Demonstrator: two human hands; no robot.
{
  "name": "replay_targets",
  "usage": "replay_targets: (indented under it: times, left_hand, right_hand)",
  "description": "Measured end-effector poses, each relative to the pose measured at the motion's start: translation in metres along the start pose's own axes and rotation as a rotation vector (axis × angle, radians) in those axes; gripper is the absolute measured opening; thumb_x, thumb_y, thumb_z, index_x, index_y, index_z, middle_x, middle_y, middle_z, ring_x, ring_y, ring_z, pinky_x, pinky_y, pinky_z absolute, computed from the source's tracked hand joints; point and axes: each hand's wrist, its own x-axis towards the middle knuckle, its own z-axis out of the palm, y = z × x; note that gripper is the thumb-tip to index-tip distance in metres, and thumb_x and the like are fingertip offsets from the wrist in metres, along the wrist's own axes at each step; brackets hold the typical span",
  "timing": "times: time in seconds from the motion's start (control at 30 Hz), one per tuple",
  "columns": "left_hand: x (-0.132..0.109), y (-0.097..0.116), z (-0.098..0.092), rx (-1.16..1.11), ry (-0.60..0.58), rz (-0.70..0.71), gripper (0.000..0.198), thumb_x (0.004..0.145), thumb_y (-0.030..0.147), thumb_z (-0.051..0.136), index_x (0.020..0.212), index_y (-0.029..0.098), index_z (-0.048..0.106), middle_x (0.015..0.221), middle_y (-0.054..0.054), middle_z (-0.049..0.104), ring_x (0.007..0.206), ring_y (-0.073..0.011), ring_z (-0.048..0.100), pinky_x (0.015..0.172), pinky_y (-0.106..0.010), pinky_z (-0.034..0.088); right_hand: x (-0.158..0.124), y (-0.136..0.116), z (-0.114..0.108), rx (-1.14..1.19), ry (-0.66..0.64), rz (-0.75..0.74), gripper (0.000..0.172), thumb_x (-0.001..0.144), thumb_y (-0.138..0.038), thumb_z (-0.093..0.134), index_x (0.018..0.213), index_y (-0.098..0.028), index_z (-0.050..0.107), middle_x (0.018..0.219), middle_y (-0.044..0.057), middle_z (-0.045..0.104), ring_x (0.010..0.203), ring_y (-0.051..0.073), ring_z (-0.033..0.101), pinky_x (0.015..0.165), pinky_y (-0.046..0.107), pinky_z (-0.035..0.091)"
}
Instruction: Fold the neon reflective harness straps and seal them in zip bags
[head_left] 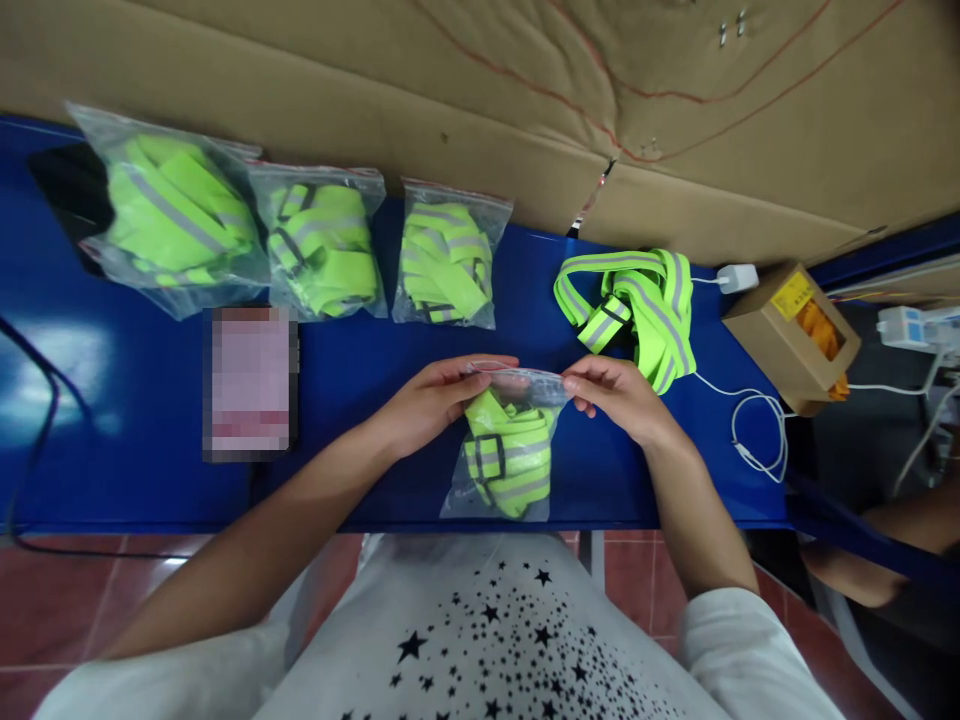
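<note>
A: anything legible?
B: nah, yellow sticker [791, 293] too blurry. three bagged belts [446, 260] behind, one loose belt [664, 300], left fingers [465, 388] and right fingers [592, 385] pinching a fourth bag [517, 460] up top, near table [607, 490] edge

Clear plastic bag [536, 389], red line along mouth; seal state unclear. Lower end near front edge of table [600, 480], mouth toward its far side. Inside: yellow-green strap [523, 468], grey-striped, folded in bundle; black buckle [490, 437] showing, toward table's left end.
</note>
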Motion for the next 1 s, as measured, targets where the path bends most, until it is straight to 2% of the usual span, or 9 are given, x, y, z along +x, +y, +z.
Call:
replay_targets:
  times: [0.17, 0.33, 0.43, 0.57, 0.67, 0.77, 0.83, 0.93, 1.0]
  left_hand:
    - [-0.002, 0.002, -0.003, -0.04, 0.035, -0.027, 0.041, 0.088, 0.038, 0.078, 0.123, 0.017, 0.076, 0.118, -0.011, 0.079, 0.107, -0.0229, 0.073, 0.089, -0.027, 0.053]
    - [-0.003, 0.003, -0.001, -0.026, 0.093, -0.044, 0.044, 0.088, 0.048, 0.076, 0.119, 0.016, 0.078, 0.115, -0.013, 0.079, 0.107, -0.0252, 0.073, 0.088, -0.029, 0.054]
    - [-0.003, -0.001, 0.002, 0.01, 0.138, 0.025, 0.043, 0.092, 0.051, 0.071, 0.12, 0.018, 0.077, 0.113, -0.011, 0.08, 0.103, -0.0247, 0.074, 0.088, -0.03, 0.054]
    - [-0.005, -0.006, 0.005, 0.129, 0.142, 0.133, 0.044, 0.098, 0.054, 0.062, 0.124, 0.021, 0.074, 0.112, -0.008, 0.079, 0.098, -0.021, 0.073, 0.084, -0.028, 0.052]
    - [-0.007, -0.006, 0.005, 0.138, 0.079, 0.182, 0.044, 0.095, 0.049, 0.068, 0.133, 0.025, 0.069, 0.112, -0.005, 0.078, 0.102, -0.019, 0.071, 0.088, -0.027, 0.05]
    - [-0.006, -0.006, 0.006, 0.093, 0.058, 0.158, 0.065, 0.082, 0.033, 0.085, 0.141, 0.029, 0.061, 0.111, -0.002, 0.076, 0.104, -0.0174, 0.068, 0.092, -0.026, 0.049]
    - [-0.005, -0.006, 0.005, 0.061, 0.04, 0.106, 0.072, 0.077, 0.028, 0.088, 0.143, 0.029, 0.059, 0.11, -0.002, 0.076, 0.1, -0.017, 0.069, 0.088, -0.026, 0.05]
    - [-0.004, -0.003, 0.005, 0.062, -0.003, 0.072, 0.069, 0.079, 0.027, 0.087, 0.143, 0.027, 0.059, 0.112, -0.004, 0.078, 0.101, -0.0183, 0.071, 0.087, -0.026, 0.051]
    - [-0.004, -0.001, 0.005, 0.092, 0.002, 0.077, 0.058, 0.08, 0.027, 0.086, 0.135, 0.024, 0.066, 0.115, -0.006, 0.078, 0.105, -0.0198, 0.071, 0.092, -0.028, 0.051]
  right_hand:
    - [-0.001, -0.001, -0.004, -0.003, -0.003, 0.062, 0.034, 0.084, -0.05, 0.079, 0.087, -0.017, 0.072, 0.059, -0.003, 0.059, 0.05, 0.007, 0.052, 0.043, 0.019, 0.039]
    - [-0.003, -0.001, -0.004, -0.03, 0.051, -0.076, 0.028, 0.085, -0.045, 0.079, 0.086, -0.018, 0.07, 0.062, -0.005, 0.059, 0.05, 0.005, 0.051, 0.044, 0.018, 0.04]
    - [-0.002, -0.003, -0.001, 0.016, 0.04, -0.122, 0.025, 0.086, -0.041, 0.079, 0.085, -0.018, 0.069, 0.061, -0.006, 0.057, 0.047, 0.005, 0.05, 0.044, 0.018, 0.04]
    - [-0.001, -0.003, 0.005, 0.123, -0.016, -0.054, 0.024, 0.089, -0.042, 0.077, 0.092, -0.019, 0.07, 0.061, -0.006, 0.056, 0.047, 0.006, 0.05, 0.042, 0.019, 0.041]
    - [-0.001, -0.004, 0.007, 0.186, -0.037, -0.036, 0.023, 0.088, -0.041, 0.077, 0.093, -0.019, 0.071, 0.061, -0.006, 0.055, 0.048, 0.006, 0.049, 0.041, 0.019, 0.04]
    - [-0.001, -0.004, 0.007, 0.161, -0.005, -0.091, 0.021, 0.089, -0.04, 0.077, 0.092, -0.02, 0.072, 0.063, -0.005, 0.059, 0.048, 0.005, 0.049, 0.042, 0.019, 0.039]
    - [-0.002, -0.004, 0.005, 0.092, 0.024, -0.111, 0.022, 0.09, -0.041, 0.075, 0.094, -0.02, 0.074, 0.066, -0.004, 0.062, 0.051, 0.006, 0.052, 0.044, 0.019, 0.039]
    - [-0.002, -0.005, 0.007, -0.01, 0.115, -0.182, 0.021, 0.089, -0.04, 0.077, 0.088, -0.019, 0.076, 0.065, -0.003, 0.063, 0.055, 0.007, 0.053, 0.048, 0.02, 0.04]
    - [-0.002, -0.006, 0.009, -0.078, 0.188, -0.267, 0.02, 0.088, -0.038, 0.077, 0.084, -0.018, 0.075, 0.067, -0.002, 0.064, 0.058, 0.007, 0.054, 0.052, 0.021, 0.041]
